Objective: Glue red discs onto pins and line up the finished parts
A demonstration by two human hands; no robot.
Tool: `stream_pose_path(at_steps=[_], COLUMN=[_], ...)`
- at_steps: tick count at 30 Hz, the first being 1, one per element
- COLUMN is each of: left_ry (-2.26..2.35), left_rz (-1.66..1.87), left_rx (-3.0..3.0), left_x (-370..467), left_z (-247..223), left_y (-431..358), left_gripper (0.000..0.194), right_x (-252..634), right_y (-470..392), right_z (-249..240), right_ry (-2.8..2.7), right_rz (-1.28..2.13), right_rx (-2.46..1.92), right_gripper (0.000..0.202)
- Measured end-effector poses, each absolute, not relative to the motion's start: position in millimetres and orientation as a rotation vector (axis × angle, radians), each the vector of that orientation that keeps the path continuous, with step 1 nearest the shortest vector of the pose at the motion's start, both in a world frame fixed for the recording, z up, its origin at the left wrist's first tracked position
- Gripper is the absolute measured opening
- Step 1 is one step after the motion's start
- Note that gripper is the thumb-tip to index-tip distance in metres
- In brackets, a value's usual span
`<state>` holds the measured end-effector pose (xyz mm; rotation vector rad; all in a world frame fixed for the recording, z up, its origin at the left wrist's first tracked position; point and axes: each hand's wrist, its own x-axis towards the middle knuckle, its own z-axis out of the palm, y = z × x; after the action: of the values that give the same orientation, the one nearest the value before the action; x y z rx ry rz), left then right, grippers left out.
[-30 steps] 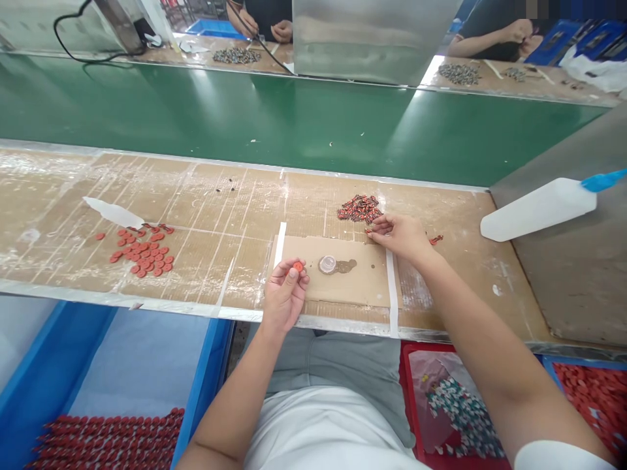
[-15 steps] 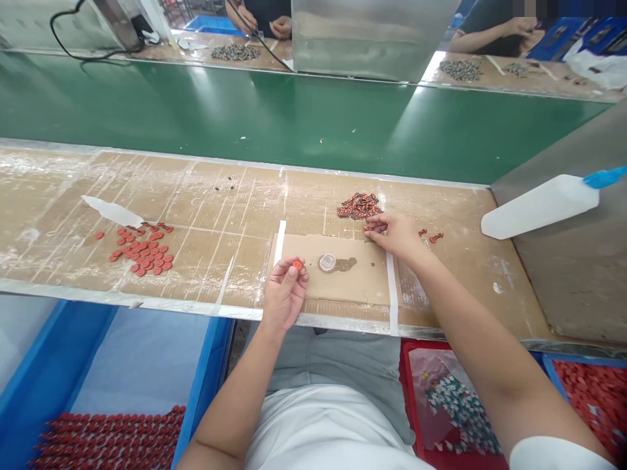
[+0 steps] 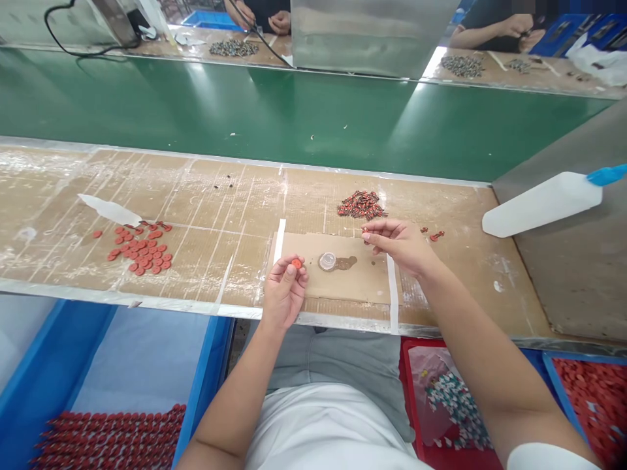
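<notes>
Pinched between thumb and fingers of my left hand point(image 3: 287, 290) is a round red disc point(image 3: 296, 264), held above the near left part of a cardboard sheet point(image 3: 353, 287). My right hand point(image 3: 399, 245) is closed at its fingertips on a small red and dark part point(image 3: 365, 234), just in front of a pile of small red and dark parts point(image 3: 361, 205). Between the hands, a small round clear dish point(image 3: 327, 262) sits on the cardboard beside a wet brown stain. Loose red discs point(image 3: 142, 251) lie in a heap to the left.
A white bottle with a blue tip point(image 3: 543, 203) leans at the right. Another white piece point(image 3: 110, 210) lies at left. Below the table edge are a blue bin point(image 3: 196, 378) with rows of red parts and a red tray point(image 3: 409, 391). Beyond the green belt point(image 3: 220, 111), other people's hands work.
My right hand has drawn back from the pile toward me, with a small red and dark part in its fingertips. My left hand has stayed almost still with the red disc.
</notes>
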<state>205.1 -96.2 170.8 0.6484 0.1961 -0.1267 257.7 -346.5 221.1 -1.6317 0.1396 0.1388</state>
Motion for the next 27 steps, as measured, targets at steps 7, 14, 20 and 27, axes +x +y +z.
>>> stream_pose_path(at_steps=[7, 14, 20, 27], left_ry=[0.209, 0.2, 0.202, 0.189], left_rz=[-0.113, -0.116, -0.115, -0.117], left_rx=[0.669, 0.672, 0.663, 0.653], left_x=[204.9, 204.7, 204.2, 204.1], left_z=[169.9, 168.8, 171.1, 170.8], left_y=[-96.8, -95.7, -96.3, -95.9], left_gripper=[0.03, 0.028, 0.028, 0.026], right_x=[239.1, 231.3, 229.0, 231.1], right_y=[-331.1, -327.8, -329.1, -329.2], right_z=[244.2, 252.8, 254.0, 248.8], right_ry=[0.097, 0.114, 0.123, 0.146], right_rz=[0.158, 0.134, 0.16, 0.102], right_rx=[-1.556, -1.528, -1.538, -1.628], right_gripper=[0.041, 0.043, 0.044, 0.043])
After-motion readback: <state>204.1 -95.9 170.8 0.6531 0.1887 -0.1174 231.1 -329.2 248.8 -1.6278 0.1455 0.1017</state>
